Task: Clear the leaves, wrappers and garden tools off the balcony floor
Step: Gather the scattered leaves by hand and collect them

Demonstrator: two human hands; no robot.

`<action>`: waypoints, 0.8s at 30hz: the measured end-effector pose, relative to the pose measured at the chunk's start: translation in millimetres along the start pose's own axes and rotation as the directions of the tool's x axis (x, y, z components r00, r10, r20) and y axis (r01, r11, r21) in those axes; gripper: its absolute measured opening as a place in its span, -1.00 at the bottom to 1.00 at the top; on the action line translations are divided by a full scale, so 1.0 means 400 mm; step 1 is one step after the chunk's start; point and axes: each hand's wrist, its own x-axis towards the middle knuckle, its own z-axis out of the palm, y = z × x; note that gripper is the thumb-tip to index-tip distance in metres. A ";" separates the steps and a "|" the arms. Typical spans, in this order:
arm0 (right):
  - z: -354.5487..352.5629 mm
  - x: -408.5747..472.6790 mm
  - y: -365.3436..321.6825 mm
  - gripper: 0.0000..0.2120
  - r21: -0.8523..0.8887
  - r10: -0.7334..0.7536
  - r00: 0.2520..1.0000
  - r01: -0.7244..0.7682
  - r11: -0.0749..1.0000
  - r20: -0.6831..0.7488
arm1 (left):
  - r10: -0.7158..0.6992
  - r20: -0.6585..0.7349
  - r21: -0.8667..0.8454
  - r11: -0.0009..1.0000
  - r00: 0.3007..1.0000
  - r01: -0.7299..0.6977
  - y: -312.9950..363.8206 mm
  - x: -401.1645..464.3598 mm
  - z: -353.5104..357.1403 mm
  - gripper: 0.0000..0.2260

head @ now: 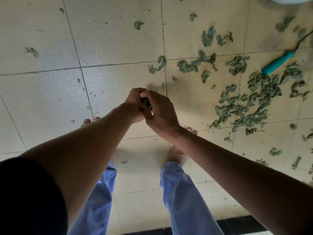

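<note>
Both hands — left hand and right hand — curl around a leaf wad; the leaf pile lies to the right, nearer the right hand.

Pale beige, speckled square floor tiles with thin grey grout lines are filling the view. Crumpled dark green leaf scraps are lying thickest at the right, piling into a loose heap, while single torn green bits are sitting well apart toward the left. A garden tool with a turquoise plastic handle and a thin metal shank is lying among the leaves at the upper right, blurred. Two bare feet are standing on the tiles at centre.
</note>
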 end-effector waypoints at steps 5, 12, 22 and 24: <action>-0.066 0.028 0.074 -0.81 -0.155 -0.145 0.985 0.129 0.979 -0.095 | 0.044 0.106 -0.067 0.997 0.993 -0.037 0.000 0.009 0.004 -0.65; -0.190 0.175 0.256 -0.44 -0.672 -0.068 0.998 0.057 0.738 0.010 | 0.011 0.177 0.026 1.000 0.984 -0.016 -0.014 0.012 0.026 -0.77; -0.210 0.208 0.311 -0.63 -0.702 -0.012 0.983 0.140 0.699 0.185 | -0.017 0.206 0.031 0.999 0.978 0.011 -0.073 0.025 -0.004 -0.74; -0.197 0.193 0.316 -0.60 -0.655 0.008 0.984 0.113 0.747 0.180 | -0.029 0.196 0.015 1.000 0.980 0.027 -0.083 0.020 -0.011 -0.75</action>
